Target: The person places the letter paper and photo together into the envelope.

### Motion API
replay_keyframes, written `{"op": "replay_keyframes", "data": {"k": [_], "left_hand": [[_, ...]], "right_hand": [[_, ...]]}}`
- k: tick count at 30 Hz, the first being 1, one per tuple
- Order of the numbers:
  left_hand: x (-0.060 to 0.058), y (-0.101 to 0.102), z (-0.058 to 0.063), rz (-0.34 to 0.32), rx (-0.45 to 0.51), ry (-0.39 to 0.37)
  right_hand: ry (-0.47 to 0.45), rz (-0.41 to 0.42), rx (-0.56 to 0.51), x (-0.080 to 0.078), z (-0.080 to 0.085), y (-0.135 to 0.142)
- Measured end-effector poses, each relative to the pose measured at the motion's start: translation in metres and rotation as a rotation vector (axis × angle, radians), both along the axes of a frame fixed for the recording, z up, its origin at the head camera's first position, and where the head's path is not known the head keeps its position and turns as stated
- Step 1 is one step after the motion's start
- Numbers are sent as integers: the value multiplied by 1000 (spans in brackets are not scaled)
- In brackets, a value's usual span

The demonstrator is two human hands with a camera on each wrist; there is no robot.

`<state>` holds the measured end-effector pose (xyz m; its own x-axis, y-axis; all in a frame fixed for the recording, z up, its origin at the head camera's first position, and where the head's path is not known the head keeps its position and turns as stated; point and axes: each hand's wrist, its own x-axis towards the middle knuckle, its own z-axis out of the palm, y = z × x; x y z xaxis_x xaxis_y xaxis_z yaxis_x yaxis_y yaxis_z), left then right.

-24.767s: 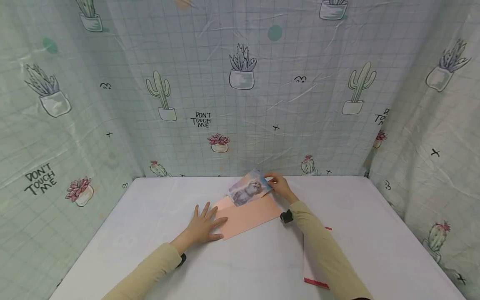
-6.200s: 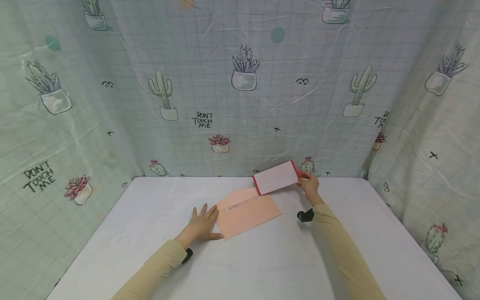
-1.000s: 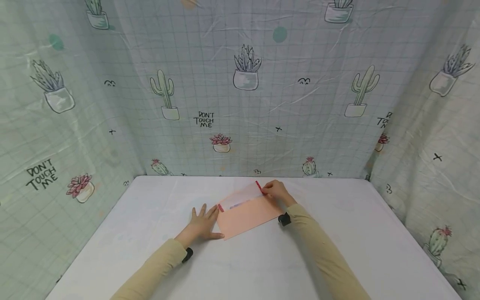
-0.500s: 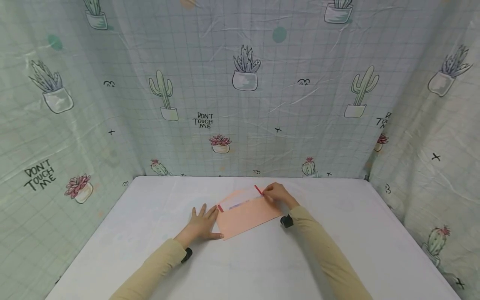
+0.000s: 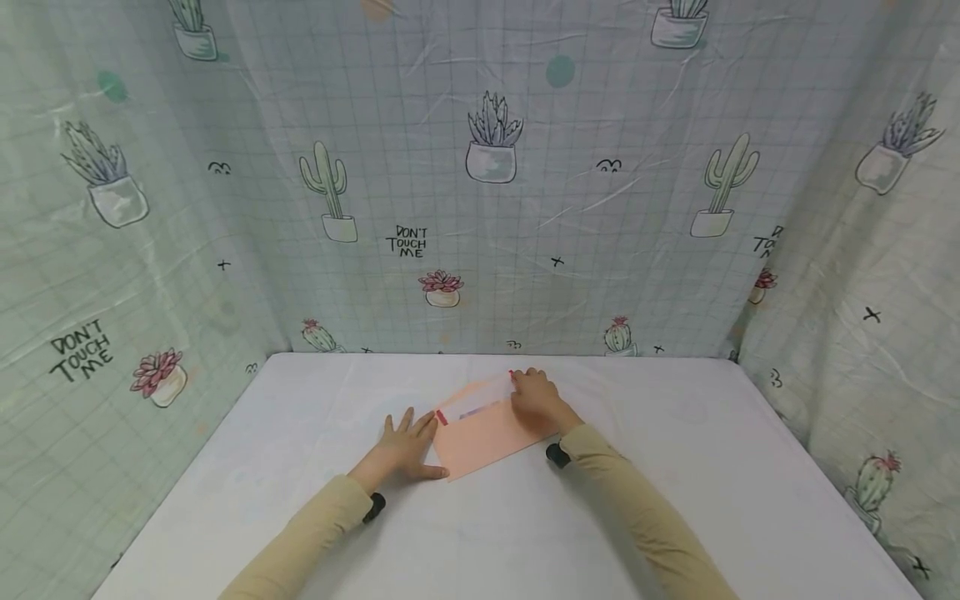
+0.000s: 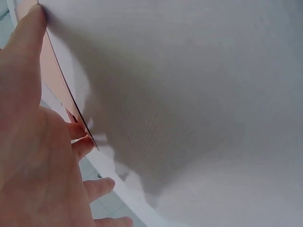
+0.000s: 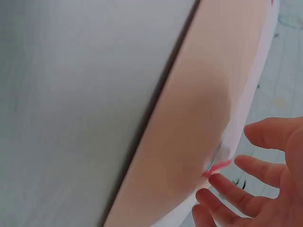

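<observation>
A peach envelope (image 5: 480, 437) lies tilted on the table, its opening towards the back wall. A white card (image 5: 491, 390) with red ends sits partly inside, and its left red end (image 5: 442, 417) shows at the opening. A strip of a purple-blue picture (image 5: 478, 411) shows there too. My left hand (image 5: 405, 450) is spread flat, thumb and fingers resting on the envelope's left edge. My right hand (image 5: 537, 396) lies over the envelope's right end. In the right wrist view its loosely bent fingertips (image 7: 215, 179) touch near the card's other red end (image 7: 218, 167), thumb apart.
The white table (image 5: 480, 533) extends around the envelope. A cactus-print curtain (image 5: 480, 233) hangs behind it and down both sides. Black camera mounts sit under the left wrist (image 5: 373, 507) and right wrist (image 5: 558, 455).
Earlier the right hand held a cat picture, then the red-ended card, above the envelope. The card has since slid in; just now the right hand stopped pinching its right end and shifted left over it.
</observation>
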<state>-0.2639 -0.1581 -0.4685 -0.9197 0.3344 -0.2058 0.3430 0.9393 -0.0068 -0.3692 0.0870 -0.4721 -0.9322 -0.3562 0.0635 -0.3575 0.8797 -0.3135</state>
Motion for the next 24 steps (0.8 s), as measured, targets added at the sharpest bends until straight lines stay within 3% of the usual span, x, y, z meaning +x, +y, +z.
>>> {"op": "replay_keyframes", "data": {"k": [12,20,24], "left_hand": [[2,0,3,-3,-20,14],[2,-1,2,-6,-16,27],[3,-2,1,-7,-18,30]], "right_hand": [[90,104,110,9,3,-28],[274,253,243,11,2,-33],[294,304,273,11,-3,-34]]}}
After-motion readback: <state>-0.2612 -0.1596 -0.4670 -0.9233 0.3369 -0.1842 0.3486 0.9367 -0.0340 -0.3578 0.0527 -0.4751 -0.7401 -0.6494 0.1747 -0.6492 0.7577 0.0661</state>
